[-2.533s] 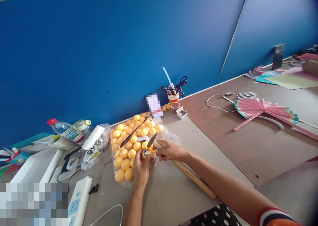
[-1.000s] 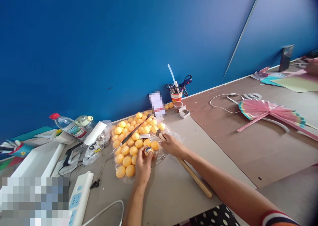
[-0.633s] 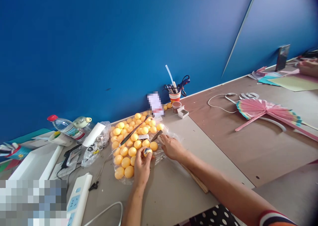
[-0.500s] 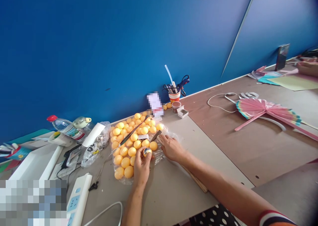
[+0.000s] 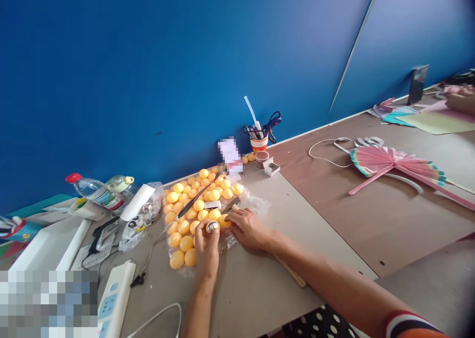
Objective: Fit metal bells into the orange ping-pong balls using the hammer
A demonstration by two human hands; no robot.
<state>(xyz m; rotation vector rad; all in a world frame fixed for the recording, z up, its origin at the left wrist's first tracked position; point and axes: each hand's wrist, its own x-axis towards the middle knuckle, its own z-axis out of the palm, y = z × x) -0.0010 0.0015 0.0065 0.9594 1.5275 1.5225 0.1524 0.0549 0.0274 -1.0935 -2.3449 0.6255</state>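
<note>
My left hand (image 5: 207,249) is closed around a shiny silver ball (image 5: 213,226), held between thumb and fingers, with an orange tint at its edge. My right hand (image 5: 250,229) has its fingers stretched towards an orange ball (image 5: 224,221), fingertips at its side. A dark flat blade-like tool (image 5: 231,205) lies just beyond the right fingers. Many more orange balls (image 5: 187,243) sit in rows on clear plastic film. A thin dark stick (image 5: 196,198) and a small white box (image 5: 213,205) rest on top of them.
A paper cup with tools (image 5: 259,144), a round tub (image 5: 261,159) and a small open box (image 5: 272,168) stand by the wall. Left are a bottle (image 5: 98,192) and a power strip (image 5: 116,298). A pink paper fan (image 5: 397,162) lies right, with another person's hand (image 5: 460,100) beyond.
My right hand has moved left and nearer, away from the blade-like tool and to an orange ball. My left hand has shifted slightly left with the silver ball.
</note>
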